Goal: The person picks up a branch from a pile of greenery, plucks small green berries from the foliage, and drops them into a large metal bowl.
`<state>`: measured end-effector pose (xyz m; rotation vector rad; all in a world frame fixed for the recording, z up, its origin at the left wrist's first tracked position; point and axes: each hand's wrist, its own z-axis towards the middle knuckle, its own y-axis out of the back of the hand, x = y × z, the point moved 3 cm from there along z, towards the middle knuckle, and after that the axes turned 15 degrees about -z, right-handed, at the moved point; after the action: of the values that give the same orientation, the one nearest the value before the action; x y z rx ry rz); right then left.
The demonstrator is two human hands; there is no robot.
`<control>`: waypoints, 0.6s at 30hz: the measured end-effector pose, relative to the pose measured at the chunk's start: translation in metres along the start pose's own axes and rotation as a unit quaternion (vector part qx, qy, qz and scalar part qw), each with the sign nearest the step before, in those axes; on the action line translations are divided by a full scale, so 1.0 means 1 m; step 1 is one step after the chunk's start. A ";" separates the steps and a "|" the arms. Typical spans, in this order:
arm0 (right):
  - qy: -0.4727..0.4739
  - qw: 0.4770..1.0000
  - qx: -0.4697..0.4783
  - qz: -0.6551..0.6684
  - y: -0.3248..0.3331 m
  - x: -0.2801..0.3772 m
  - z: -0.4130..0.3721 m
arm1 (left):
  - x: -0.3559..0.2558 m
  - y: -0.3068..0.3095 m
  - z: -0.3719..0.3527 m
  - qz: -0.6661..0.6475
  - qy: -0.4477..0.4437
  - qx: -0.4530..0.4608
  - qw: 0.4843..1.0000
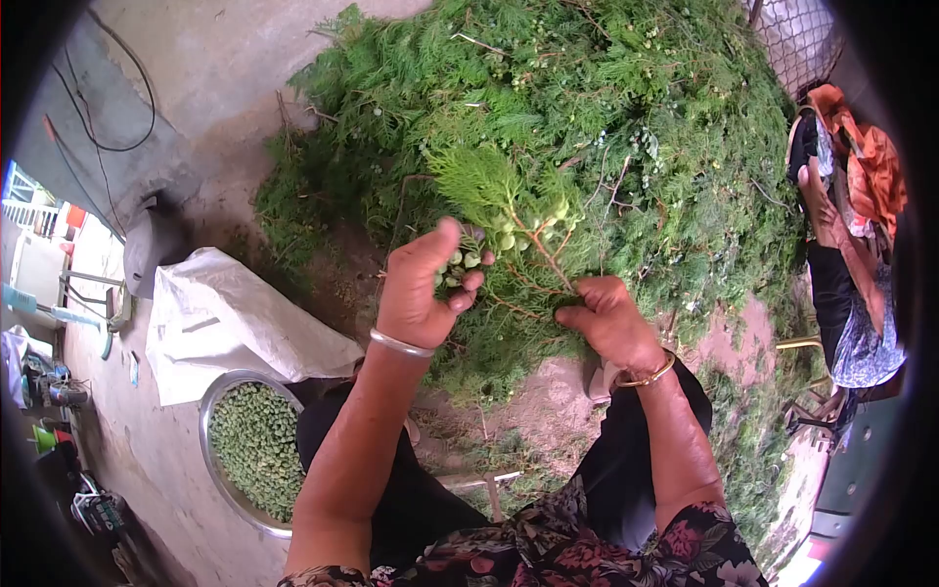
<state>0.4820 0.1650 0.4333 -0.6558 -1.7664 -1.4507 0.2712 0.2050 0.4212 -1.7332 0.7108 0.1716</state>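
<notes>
In my right hand (608,321), thumb and fingers pinch the reddish stem of an evergreen sprig (533,235). The sprig points up and to the left, with feathery leaves at its tip and several pale green cones along its stems. My left hand (421,284), a silver bangle at its wrist, has its fingers curled round a handful of green cones (458,266). Its thumb points up, close to the sprig. Behind both hands rises a large heap of cut evergreen branches (606,127).
A metal basin (206,430) full of green cones stands at the lower left, beside a white sack (225,313). Another person (841,235) sits at the right edge. A wire mesh (797,39) is at the upper right, and cables (147,83) hang at the upper left.
</notes>
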 end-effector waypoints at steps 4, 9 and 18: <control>0.032 0.999 0.022 -0.030 -0.011 -0.004 0.002 | 0.010 -0.011 -0.004 0.182 -0.040 0.000 0.982; 0.022 0.996 0.022 -0.078 -0.013 -0.004 0.001 | 0.009 -0.005 -0.005 0.162 -0.037 -0.042 0.985; -0.122 0.966 -0.216 -0.074 0.028 -0.026 0.000 | 0.000 0.014 -0.001 -0.073 0.067 0.020 0.995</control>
<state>0.5188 0.1728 0.4288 -0.9776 -1.7207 -1.9565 0.2632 0.2022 0.4097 -1.7624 0.6783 -0.0600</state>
